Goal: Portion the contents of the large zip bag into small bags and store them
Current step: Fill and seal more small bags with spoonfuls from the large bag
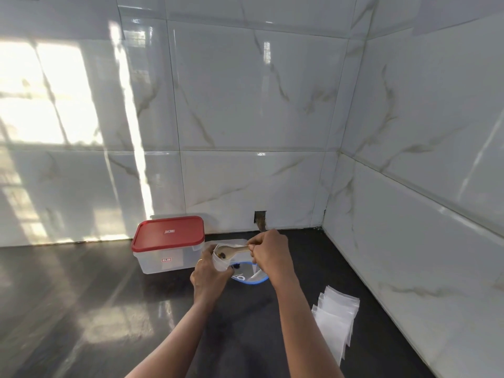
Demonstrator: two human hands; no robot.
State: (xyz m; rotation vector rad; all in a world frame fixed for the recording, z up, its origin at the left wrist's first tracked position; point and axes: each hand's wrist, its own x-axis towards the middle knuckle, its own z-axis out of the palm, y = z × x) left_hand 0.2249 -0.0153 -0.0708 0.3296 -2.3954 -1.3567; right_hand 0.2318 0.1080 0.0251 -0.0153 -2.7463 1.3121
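While the left hand (210, 276) curls round a small bag (220, 264) and holds its mouth open just to the right of the red-lidded box (166, 246), the right hand (270, 255) pinches the handle of a pale spoon (231, 250). The spoon's bowl carries a few dark pieces (222, 254) and sits at that mouth. The step in hand looks like tipping a spoonful in. To do it well, the person should bring the bowl right inside the rim before turning it, with the left fingers spreading the opening so the thin plastic does not fold shut. The large zip bag (252, 278), with its blue rim, lies on the dark surface (109, 309) right of the box, directly under the hands, so a slipped piece should land in or beside it. A stack of empty small bags (335, 317) lies further right of the box, nearer the person. The box has its lid on, so storing probably comes later.
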